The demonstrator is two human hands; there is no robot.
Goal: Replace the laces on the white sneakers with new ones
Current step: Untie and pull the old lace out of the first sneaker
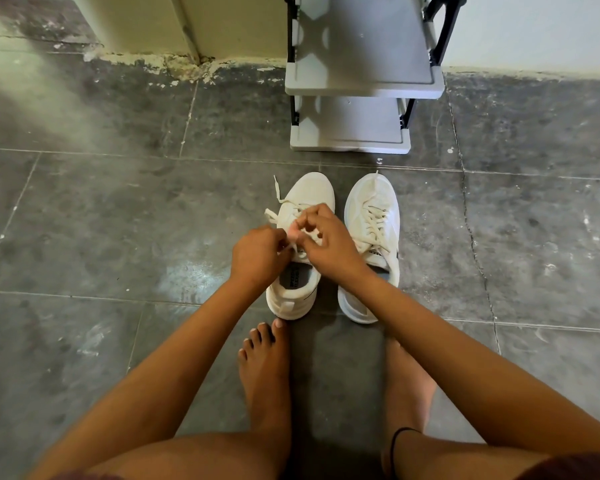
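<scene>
Two white sneakers stand side by side on the dark tiled floor, toes pointing away from me. Both hands work over the tongue of the left sneaker (307,195). My left hand (258,252) pinches its white lace (277,199) near the upper eyelets. My right hand (324,242) curls its fingers round the lace just beside it. Loose lace ends trail off the shoe's left side. The right sneaker (373,216) is fully laced and untouched; my right forearm hides part of its heel.
A grey plastic shoe rack (362,88) with two bare shelves stands just beyond the sneakers against the wall. My bare feet (265,372) rest on the floor right behind the shoes. Dark tiles spread out to both sides.
</scene>
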